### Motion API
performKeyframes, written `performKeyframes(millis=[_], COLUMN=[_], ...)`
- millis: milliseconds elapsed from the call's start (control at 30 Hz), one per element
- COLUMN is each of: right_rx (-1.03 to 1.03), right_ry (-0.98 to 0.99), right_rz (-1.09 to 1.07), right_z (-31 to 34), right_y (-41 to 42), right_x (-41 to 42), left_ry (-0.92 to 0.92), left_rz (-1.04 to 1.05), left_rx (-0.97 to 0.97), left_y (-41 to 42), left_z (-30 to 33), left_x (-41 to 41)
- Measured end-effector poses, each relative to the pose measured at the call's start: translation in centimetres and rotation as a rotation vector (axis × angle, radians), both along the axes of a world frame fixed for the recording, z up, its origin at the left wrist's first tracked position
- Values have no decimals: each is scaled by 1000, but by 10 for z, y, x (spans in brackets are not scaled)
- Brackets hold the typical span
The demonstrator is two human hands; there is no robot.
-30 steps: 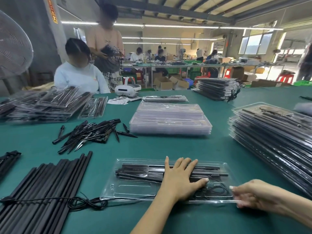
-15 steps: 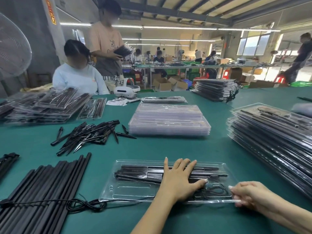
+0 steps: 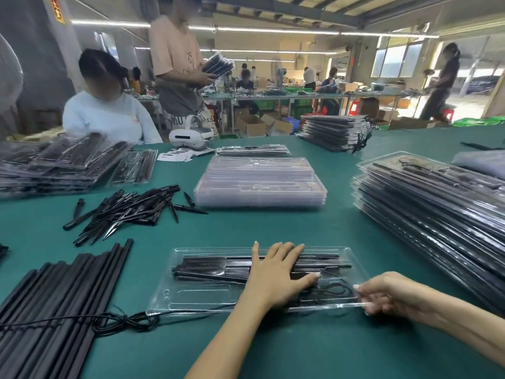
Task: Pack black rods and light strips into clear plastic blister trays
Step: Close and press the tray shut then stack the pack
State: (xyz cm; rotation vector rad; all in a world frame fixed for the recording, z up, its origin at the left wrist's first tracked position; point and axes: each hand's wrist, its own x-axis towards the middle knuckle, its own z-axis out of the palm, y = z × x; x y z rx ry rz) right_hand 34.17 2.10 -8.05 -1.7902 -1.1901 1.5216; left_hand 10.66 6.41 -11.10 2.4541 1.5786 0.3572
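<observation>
On the left of the green table (image 3: 273, 231) a bundle of black rods (image 3: 62, 302) lies with its long axis running away from the person, a black cord (image 3: 117, 321) looped across it. Further right sits the clear tray (image 3: 196, 294), long axis left to right, straight in front of the person. Rods and strips (image 3: 207, 265) already lie lengthwise in its far channels. The left hand (image 3: 276, 274) rests flat on the tray's middle, fingers straight and spread, pressing the contents down. The right hand (image 3: 388, 296) pinches the tray's near right corner, fingers curled around the rim. The finished stack (image 3: 437, 209) lies to the right, nearer the right hand, so moving the tray there probably falls to that hand.
</observation>
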Motion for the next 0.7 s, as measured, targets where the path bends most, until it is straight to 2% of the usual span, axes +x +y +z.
performKeyframes(millis=[300,367,433,533,567,600,633,700], right_rx=[66,76,90,113,117,119,123,127], right_ry=[35,27,19,-7,-19,-30,-41,-77], right_rz=[-38,-43,-48,-35,-25,-13,0,28], right_z=[-11,-13,-14,-14,-14,-13,-12,-10], right_y=[-1,0,0,-2,-3,-4,-4,-4], right_x=[1,1,2,2,1,0,0,-2], left_ry=[3,-97,-460,-1206,-1345,-1385,-1337,-1054], left_rz=[7,-4,13,160,212,248,255,214], left_rx=[11,-8,-50,-152,-185,-203,-200,-117], left_y=[-1,0,1,-1,-1,-1,-1,-4], left_z=[1,3,7,18,20,20,21,20], left_x=[-1,-2,-6,-23,-27,-31,-35,-48])
